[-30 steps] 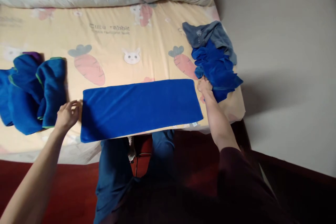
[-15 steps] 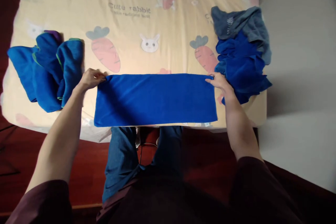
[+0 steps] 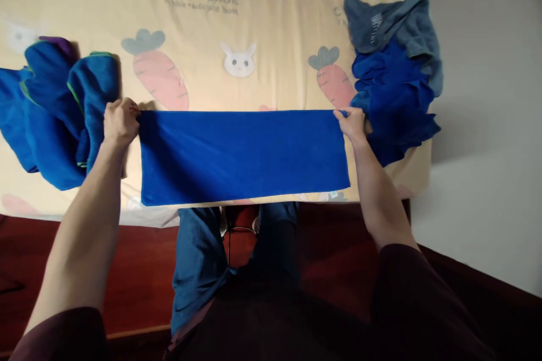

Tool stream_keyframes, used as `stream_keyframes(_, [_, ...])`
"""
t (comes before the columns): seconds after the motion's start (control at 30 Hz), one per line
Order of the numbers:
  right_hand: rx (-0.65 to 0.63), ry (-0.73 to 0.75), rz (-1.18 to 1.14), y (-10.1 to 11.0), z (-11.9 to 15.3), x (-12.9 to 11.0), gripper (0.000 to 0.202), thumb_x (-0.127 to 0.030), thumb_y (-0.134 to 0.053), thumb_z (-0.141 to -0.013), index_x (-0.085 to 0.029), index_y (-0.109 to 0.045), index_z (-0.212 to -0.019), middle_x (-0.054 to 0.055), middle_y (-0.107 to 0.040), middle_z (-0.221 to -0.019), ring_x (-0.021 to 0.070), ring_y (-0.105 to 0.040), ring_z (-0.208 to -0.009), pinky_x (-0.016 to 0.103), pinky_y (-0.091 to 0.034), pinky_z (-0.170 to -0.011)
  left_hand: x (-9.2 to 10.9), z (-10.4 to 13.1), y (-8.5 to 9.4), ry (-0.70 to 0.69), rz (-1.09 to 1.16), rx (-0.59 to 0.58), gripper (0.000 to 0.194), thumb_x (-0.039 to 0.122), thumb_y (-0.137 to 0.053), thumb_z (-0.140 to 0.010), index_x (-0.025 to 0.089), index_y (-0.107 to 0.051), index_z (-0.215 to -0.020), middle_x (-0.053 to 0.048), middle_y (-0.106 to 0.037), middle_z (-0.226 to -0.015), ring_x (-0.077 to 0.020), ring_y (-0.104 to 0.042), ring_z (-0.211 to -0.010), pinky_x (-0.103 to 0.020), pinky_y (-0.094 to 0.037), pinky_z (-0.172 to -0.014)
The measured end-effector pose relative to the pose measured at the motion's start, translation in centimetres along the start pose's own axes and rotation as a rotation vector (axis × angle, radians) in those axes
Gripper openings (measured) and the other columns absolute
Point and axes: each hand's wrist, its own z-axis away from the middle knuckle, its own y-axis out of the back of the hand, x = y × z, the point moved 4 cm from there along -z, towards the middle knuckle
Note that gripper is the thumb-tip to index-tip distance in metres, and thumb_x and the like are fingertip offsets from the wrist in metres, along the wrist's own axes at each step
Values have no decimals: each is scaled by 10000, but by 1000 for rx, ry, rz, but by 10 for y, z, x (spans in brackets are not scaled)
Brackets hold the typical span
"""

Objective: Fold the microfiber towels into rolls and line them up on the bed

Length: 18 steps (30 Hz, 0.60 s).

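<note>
A plain blue towel [image 3: 243, 152] spreads as a long rectangle near the front edge of the bed, its far edge straight and taut. My left hand [image 3: 122, 119] pinches the far left corner, fingers closed. At the far right corner, my right hand [image 3: 351, 122] is also closed in a pinch on the cloth. Just beyond my left hand lie blue towels with green edging [image 3: 59, 113], loosely heaped. A crumpled pile of blue cloths [image 3: 392, 101] is close to my right hand, with a grey-blue cloth [image 3: 393, 25] on top at its far end.
The bed has a yellow sheet [image 3: 203, 56] printed with carrots and rabbits. A pale wall [image 3: 486, 124] rises along the bed's right side. My legs [image 3: 199, 271] stand against the front edge, above a dark red floor [image 3: 139, 276].
My left hand has moved left and its fingers have closed tighter on the corner. The towel's far edge is pulled straighter and wider. The view has shifted slightly.
</note>
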Motion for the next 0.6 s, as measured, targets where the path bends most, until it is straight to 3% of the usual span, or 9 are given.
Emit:
stream_keyframes(0.1, [79,-24,132,-2,6,-28,494,-455,-435,-1034,-77,-742,-1114,264,-722,-1130,320,-662,-1069,470,-519,-962,15,2,1,172,46,103,504,409,-348,-1033,27,-636,-1191,-137,-612,-1340,-309,-445,-1303,-588,-388,-1154])
stream_keyframes(0.17, [166,-21,187,-5,20,-63,541,-433,-331,-1062,-73,-673,-1277,281,-620,-1349,358,-564,-1277,577,-440,-1071,45,14,-1,160,104,141,513,403,-346,-1038,28,-620,-1256,-162,-532,-1453,-356,-342,-1409,-679,-259,-1202])
stream_keyframes(0.23, [184,49,180,-17,43,-112,559,-409,-280,-1072,-99,-545,-1454,244,-449,-1560,373,-397,-1456,666,-313,-1161,91,34,-9,33,155,128,557,438,-382,-1029,74,-542,-1419,-146,-362,-1621,-387,-165,-1528,-712,-84,-1244])
stream_keyframes(0.3, [33,236,114,-42,73,-171,558,-410,-299,-1070,-169,-450,-1550,157,-343,-1657,353,-262,-1546,675,-198,-1228,143,58,-27,-146,188,46,659,505,-428,-1009,157,-406,-1568,-90,-197,-1716,-384,8,-1588,-677,20,-1269])
stream_keyframes(0.4, [-271,517,18,-84,119,-245,608,-440,-404,-1046,-239,-348,-1617,57,-234,-1718,321,-123,-1601,632,-60,-1285,201,85,-60,-303,227,-56,719,610,-420,-984,259,-361,-1609,-40,-176,-1731,-376,52,-1600,-665,46,-1271])
stream_keyframes(0.47, [-379,590,-1,-100,133,-262,645,-443,-443,-1036,-248,-306,-1635,33,-180,-1734,296,-88,-1611,590,-15,-1302,213,90,-75,-330,235,-71,733,658,-411,-972,289,-373,-1604,-35,-200,-1725,-378,38,-1600,-673,67,-1262])
stream_keyframes(0.5, [-399,593,3,-103,133,-260,653,-441,-447,-1036,-247,-294,-1640,29,-163,-1737,283,-84,-1614,573,-9,-1307,209,88,-79,-324,232,-65,739,675,-404,-970,292,-380,-1601,-36,-199,-1725,-381,35,-1600,-677,79,-1258])
stream_keyframes(0.6, [-363,503,55,-93,107,-210,641,-429,-414,-1050,-237,-274,-1645,30,-155,-1736,256,-93,-1615,557,-31,-1311,167,75,-74,-245,213,1,773,715,-348,-974,260,-391,-1597,-50,-178,-1729,-402,23,-1595,-700,82,-1247])
